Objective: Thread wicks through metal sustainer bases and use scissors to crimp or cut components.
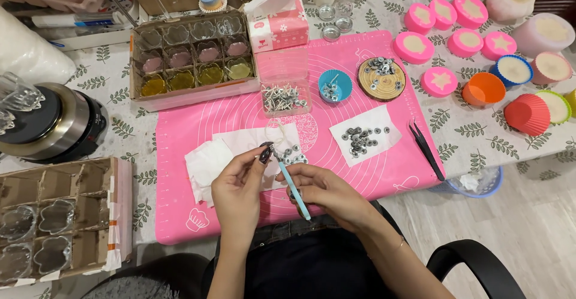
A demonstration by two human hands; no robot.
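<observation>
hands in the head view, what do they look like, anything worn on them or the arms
Both forearms are bare, with no sleeves in view. The left hand has long nails painted a dark colour, clearest on the thumb. The right hand shows no ring that can be made out, and its arm carries a thin, fine bracelet at the wrist. No gloves or watch.

We see a table under a white cloth with a green leaf print. On it lies a pink silicone mat, a cardboard tray of small glass cups at the mat's far left corner, and another cardboard tray at the near left. A black round heater sits between the 2 trays. Pink moulds and coloured cupcake cups crowd the right side.
</observation>
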